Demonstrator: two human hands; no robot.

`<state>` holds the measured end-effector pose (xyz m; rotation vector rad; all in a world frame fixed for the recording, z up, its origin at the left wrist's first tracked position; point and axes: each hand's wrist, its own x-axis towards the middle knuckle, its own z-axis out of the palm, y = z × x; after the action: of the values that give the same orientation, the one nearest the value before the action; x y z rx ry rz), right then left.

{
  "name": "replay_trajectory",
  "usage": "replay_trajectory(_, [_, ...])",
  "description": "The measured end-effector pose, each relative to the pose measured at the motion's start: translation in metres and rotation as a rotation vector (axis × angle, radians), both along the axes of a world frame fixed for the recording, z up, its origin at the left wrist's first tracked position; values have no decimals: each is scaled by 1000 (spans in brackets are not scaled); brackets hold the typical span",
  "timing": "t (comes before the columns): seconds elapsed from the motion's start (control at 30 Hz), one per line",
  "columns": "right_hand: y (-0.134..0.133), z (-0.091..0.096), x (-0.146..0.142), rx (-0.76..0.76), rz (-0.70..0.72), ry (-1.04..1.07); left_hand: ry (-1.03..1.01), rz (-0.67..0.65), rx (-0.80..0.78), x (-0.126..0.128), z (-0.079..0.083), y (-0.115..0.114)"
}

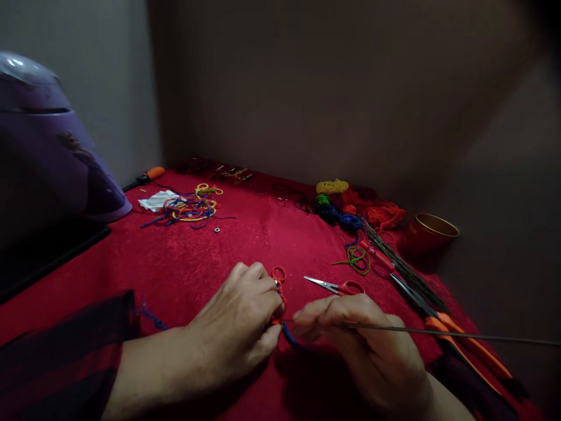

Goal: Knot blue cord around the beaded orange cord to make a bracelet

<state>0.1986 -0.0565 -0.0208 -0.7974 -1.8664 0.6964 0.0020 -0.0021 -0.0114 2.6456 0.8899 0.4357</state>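
Note:
My left hand (239, 324) is closed, pinching an orange and blue knotted cord (279, 292) with a small orange loop at its top. My right hand (363, 345) is closed on a long thin metal needle (438, 332) that runs off to the right, its tip meeting the cord between my two hands. A blue strand (289, 338) hangs below the pinch. Both hands rest on the red cloth (245, 245).
Small red-handled scissors (337, 286) lie just beyond my right hand. Orange-handled scissors (456, 330) and a bundle of thin rods (398, 263) lie right. Thread skeins (346, 204), a red cup (429, 234), a cord tangle (190, 207) and a purple appliance (48, 146) stand behind.

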Motion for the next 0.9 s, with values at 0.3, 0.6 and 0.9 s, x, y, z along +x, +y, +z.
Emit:
replay_trajectory(0.3, [0,0,0,63,-21,-106,35,1,39,0,6,-3])
replay_trajectory(0.6, [-6,-11,1,45,-36,-229,42,-35,246,2,-10,-1])
replay_trajectory(0.9, [-10,-3,-7,85,-173,-397,19,-48,344,3,-14,1])
